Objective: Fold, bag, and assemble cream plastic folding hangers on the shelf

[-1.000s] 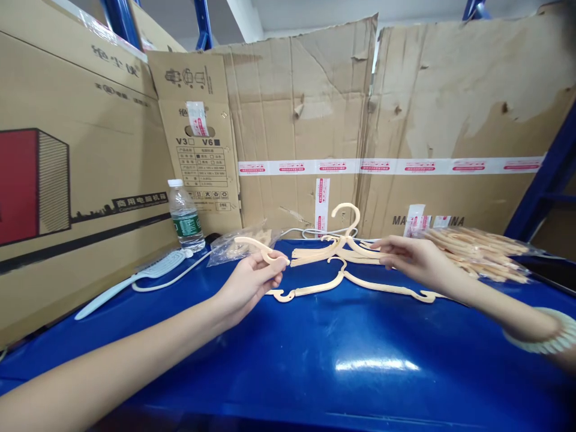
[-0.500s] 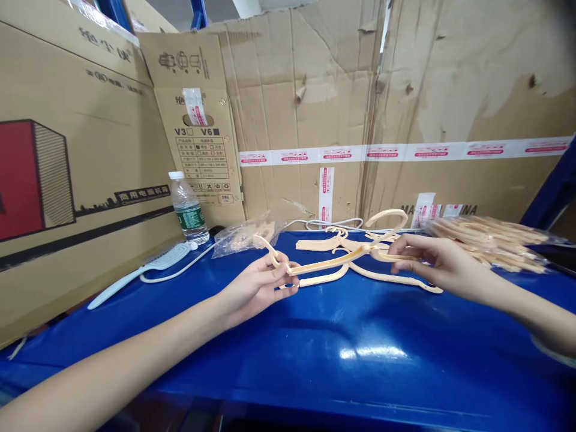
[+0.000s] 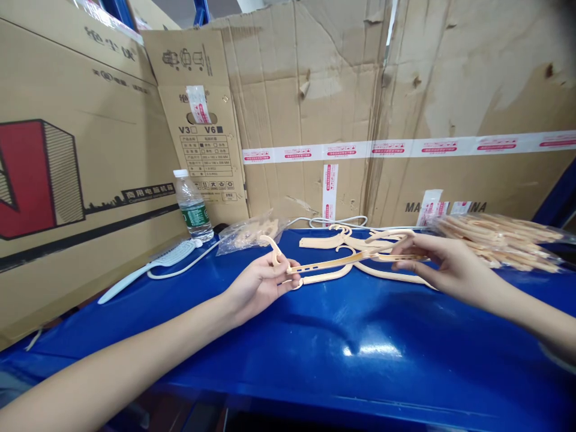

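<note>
Stretched between both hands is a beige plastic folding clothes hanger [image 3: 330, 263], its slotted arms spread sideways above the table. My left hand [image 3: 265, 279] pinches its left end, where a curved hook-like piece [image 3: 270, 245] rises from between the thumb and fingers. The fingers of my right hand [image 3: 434, 258] are closed on the right arm, and a curved strip [image 3: 391, 236] runs above it to the fingertips. Just behind and below, another beige hanger [image 3: 328, 278] lies on the blue table [image 3: 288, 354]. Farther back are more beige hanger pieces [image 3: 320, 242], partly overlapping.
A clear bag of beige parts [image 3: 252, 233] and a large bagged pile of beige hanger pieces [image 3: 504, 240] lie at the back. At left are a water bottle [image 3: 193, 207], a pale hairbrush [image 3: 155, 264] and a white cable [image 3: 175, 276]. Cardboard [image 3: 306, 120] walls the back.
The curved strip by my right hand has dropped lower, and the right arm has turned so its slots show. My left hand keeps its hold. The view has shifted slightly.
</note>
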`<control>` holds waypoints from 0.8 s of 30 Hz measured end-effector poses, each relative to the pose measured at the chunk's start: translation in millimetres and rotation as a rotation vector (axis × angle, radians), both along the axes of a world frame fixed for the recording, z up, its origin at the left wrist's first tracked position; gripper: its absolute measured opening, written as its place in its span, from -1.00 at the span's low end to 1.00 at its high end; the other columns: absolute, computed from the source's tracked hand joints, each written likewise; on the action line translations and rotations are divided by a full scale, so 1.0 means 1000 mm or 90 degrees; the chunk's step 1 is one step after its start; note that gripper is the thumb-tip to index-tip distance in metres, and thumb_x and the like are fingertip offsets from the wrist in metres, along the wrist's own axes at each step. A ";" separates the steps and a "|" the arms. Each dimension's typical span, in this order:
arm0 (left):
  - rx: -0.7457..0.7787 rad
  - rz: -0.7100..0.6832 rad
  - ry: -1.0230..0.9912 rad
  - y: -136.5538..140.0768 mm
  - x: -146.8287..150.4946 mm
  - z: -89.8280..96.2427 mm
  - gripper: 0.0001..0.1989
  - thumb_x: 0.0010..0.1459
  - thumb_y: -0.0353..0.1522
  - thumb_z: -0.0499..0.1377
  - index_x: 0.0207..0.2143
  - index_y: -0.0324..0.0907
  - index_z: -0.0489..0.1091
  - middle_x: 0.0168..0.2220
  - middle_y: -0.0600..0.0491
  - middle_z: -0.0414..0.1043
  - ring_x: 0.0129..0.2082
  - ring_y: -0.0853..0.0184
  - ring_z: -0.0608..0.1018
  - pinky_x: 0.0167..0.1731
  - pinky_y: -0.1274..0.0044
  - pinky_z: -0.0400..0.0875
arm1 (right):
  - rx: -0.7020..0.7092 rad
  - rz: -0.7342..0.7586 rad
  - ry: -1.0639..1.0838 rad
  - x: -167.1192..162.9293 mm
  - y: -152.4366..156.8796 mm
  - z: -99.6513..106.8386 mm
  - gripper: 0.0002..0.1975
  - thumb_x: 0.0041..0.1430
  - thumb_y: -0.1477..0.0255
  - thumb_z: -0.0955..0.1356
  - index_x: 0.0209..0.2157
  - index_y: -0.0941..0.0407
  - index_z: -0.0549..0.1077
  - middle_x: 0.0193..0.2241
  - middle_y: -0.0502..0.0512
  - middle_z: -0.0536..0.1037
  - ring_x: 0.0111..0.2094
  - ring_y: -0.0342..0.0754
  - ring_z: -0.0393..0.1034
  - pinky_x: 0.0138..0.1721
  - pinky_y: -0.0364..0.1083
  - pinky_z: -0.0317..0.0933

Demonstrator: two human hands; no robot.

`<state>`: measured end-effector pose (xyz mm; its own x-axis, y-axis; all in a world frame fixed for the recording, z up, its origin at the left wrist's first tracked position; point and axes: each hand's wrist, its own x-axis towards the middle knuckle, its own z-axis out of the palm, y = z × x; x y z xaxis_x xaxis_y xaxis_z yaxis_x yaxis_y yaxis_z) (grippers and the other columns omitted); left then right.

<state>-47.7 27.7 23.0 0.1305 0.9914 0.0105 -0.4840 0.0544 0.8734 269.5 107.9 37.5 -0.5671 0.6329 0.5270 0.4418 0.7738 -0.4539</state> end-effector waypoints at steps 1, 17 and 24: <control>-0.004 0.014 -0.003 0.000 0.000 0.001 -0.83 -0.01 -0.56 0.27 -0.53 -0.27 0.31 -0.39 -0.01 0.44 -0.42 0.36 0.53 -0.32 0.52 0.46 | 0.002 -0.005 0.001 0.000 0.000 -0.001 -0.85 0.14 0.30 0.36 -0.33 0.10 0.41 -0.31 0.15 0.54 -0.26 0.07 0.47 -0.19 -0.04 0.34; 0.020 0.122 0.051 0.003 -0.006 -0.010 -0.82 -0.03 -0.60 0.23 -0.54 -0.26 0.29 -0.49 0.04 0.46 -0.51 0.39 0.51 -0.40 0.55 0.42 | -0.004 0.014 -0.032 -0.009 -0.014 -0.002 -0.83 0.17 0.27 0.33 -0.35 0.09 0.42 -0.40 0.12 0.57 -0.38 0.02 0.49 -0.33 -0.06 0.35; 0.010 0.187 0.065 0.001 -0.002 -0.006 -0.80 0.00 -0.64 0.19 -0.57 -0.26 0.28 -0.51 0.05 0.44 -0.57 0.44 0.47 -0.44 0.58 0.41 | -0.013 0.021 -0.058 -0.011 -0.021 -0.005 -0.84 0.18 0.28 0.30 -0.27 0.06 0.41 -0.50 0.04 0.54 -0.51 -0.04 0.44 -0.48 -0.11 0.27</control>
<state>-49.5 29.1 17.2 -0.1601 0.9867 0.0278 -0.3869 -0.0886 0.9178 258.8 87.0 32.9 -0.6334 0.6226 0.4596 0.4560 0.7801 -0.4284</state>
